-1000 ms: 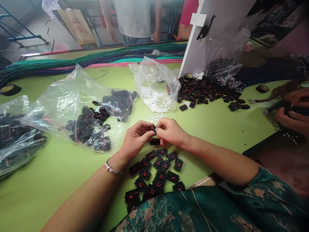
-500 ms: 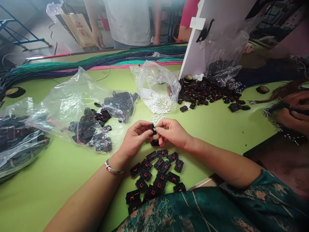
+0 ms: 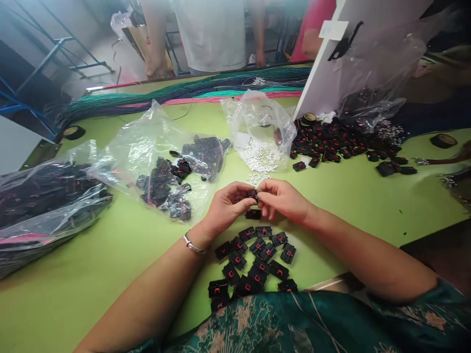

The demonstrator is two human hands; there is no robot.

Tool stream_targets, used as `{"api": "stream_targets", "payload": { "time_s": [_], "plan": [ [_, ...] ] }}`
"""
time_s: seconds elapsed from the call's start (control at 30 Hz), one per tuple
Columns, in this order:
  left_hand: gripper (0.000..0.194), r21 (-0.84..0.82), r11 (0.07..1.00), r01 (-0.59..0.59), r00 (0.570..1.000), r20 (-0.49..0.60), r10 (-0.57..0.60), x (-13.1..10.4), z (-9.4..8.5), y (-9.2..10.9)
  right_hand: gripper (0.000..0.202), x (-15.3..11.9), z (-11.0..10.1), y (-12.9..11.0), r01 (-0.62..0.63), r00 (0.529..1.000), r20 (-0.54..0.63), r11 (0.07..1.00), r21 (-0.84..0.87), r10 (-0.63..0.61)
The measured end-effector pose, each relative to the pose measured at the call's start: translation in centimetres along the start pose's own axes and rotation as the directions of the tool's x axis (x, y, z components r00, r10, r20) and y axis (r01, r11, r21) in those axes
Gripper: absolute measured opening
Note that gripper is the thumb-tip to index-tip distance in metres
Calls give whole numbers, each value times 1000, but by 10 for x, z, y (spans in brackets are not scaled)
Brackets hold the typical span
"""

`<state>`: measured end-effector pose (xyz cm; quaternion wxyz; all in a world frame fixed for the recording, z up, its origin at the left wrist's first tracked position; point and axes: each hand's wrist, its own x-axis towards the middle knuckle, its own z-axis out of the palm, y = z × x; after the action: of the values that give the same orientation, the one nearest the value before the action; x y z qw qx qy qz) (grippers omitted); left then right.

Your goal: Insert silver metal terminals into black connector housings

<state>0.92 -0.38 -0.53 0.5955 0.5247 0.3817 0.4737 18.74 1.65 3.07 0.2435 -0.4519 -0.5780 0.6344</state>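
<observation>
My left hand [image 3: 230,206] is closed on a small black connector housing [image 3: 252,194], gripped between thumb and fingers. At the connector's right end, my right hand [image 3: 281,200] has thumb and forefinger pinched together; what sits between those fingertips is hidden. Just below the hands lies another black connector [image 3: 253,214], flat on the table. Nearer my body, several black connectors with red clips [image 3: 258,270] are spread in a loose group. Small white plugs [image 3: 259,177] spill from a clear bag [image 3: 235,117] just beyond my fingers.
Clear bags with black connectors [image 3: 162,184] lie left on the green table [image 3: 147,274]. A connector heap [image 3: 331,139] sits beside a white upright panel [image 3: 327,73]. Wire bundles [image 3: 191,88] run along the far edge, where a person in a light shirt [image 3: 209,34] stands. Tape rolls [image 3: 443,140] lie about.
The view has swung left, so everything appears further right and the co-worker's hands on the right are out of frame. My hands stay together at the connector; white at the right fingertips no longer shows.
</observation>
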Motion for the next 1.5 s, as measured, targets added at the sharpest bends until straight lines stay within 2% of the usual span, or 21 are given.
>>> {"api": "stream_targets", "payload": {
  "time_s": [0.13, 0.2, 0.23, 0.27, 0.3, 0.33, 0.4, 0.5, 0.57, 0.67, 0.73, 0.83, 0.93, 1.0, 1.07, 1.13, 1.2, 1.27, 1.37, 1.43, 1.5],
  "plan": [
    [44, 177, 983, -41, 999, 32, 36, -1, -1, 2, 21, 0, 0, -1, 21, 999, 40, 997, -75, -18],
    [41, 401, 910, -105, 994, 47, 94, 0, -8, 10, 23, 2, 0, 3, -4, 1000, 22, 991, -133, 6],
    [36, 555, 821, -130, 991, 36, 133, 1, -15, 17, 24, 4, -1, 5, -12, 1000, -12, 985, -171, 10],
    [29, 722, 680, -129, 985, 15, 171, 3, -24, 25, 25, 6, -1, 8, -6, 998, -58, 972, -234, -8],
    [22, 866, 493, -79, 974, -39, 224, 4, -33, 34, 24, 8, -2, 11, 11, 993, -108, 945, -325, -49],
    [21, 953, 300, 33, 963, -110, 245, 5, -44, 43, 24, 10, -2, 14, 31, 984, -146, 901, -432, -104],
    [21, 965, -9, 262, 956, -259, 142, 6, -65, 58, 25, 11, -1, 18, 68, 970, -142, 775, -628, -200],
    [23, 921, -255, 293, 935, -332, -128, 5, -86, 66, 28, 7, 5, 17, 122, 979, -15, 639, -759, -205],
    [22, 921, -315, 227, 933, -298, -199, 4, -91, 65, 29, 3, 8, 14, 204, 976, 117, 568, -798, -186],
    [25, 917, -341, 206, 936, -287, -204, 3, -88, 62, 34, -2, 6, 8, 297, 954, 268, 515, -804, -132],
    [25, 907, -354, 230, 928, -313, -200, 4, -84, 63, 35, -1, -1, 6, 279, 959, 257, 544, -792, -118],
    [23, 902, -370, 221, 935, -304, -184, 3, -79, 69, 22, 5, -16, 8, 180, 977, 71, 597, -782, -202],
    [24, 917, -349, 192, 960, -249, -127, -1, -70, 81, 14, 14, -25, 15, 160, 934, -77, 598, -785, -350],
    [25, 951, -250, 180, 980, -195, -37, -3, -60, 88, 16, 20, -24, 19, 166, 917, -84, 567, -807, -389],
    [23, 988, -17, 151, 987, -149, 67, -4, -49, 91, 16, 25, -19, 21, 153, 920, -68, 513, -845, -386],
    [22, 933, 339, 123, 984, -159, 81, -3, -39, 86, 19, 29, -12, 22, 135, 920, -50, 435, -890, -387],
    [25, 706, 689, 162, 981, -194, -32, 1, -31, 74, 22, 32, -7, 23, 112, 920, -36, 350, -930, -390],
    [29, 402, 887, 228, 965, -212, -153, 6, -26, 58, 25, 34, -4, 22, 87, 924, -26, 277, -957, -381],
    [35, 7, 963, 270, 935, -240, -261, 11, -23, 35, 25, 33, -3, 20, 69, 930, -16, 217, -974, -366],
    [38, -192, 942, 277, 919, -234, -318, 12, -23, 25, 24, 32, -2, 19, 77, 933, 2, 193, -978, -359],
    [39, -298, 912, 281, 915, -205, -348, 13, -24, 19, 24, 29, -3, 19, 107, 938, 48, 156, -982, -342]
  ]
}}
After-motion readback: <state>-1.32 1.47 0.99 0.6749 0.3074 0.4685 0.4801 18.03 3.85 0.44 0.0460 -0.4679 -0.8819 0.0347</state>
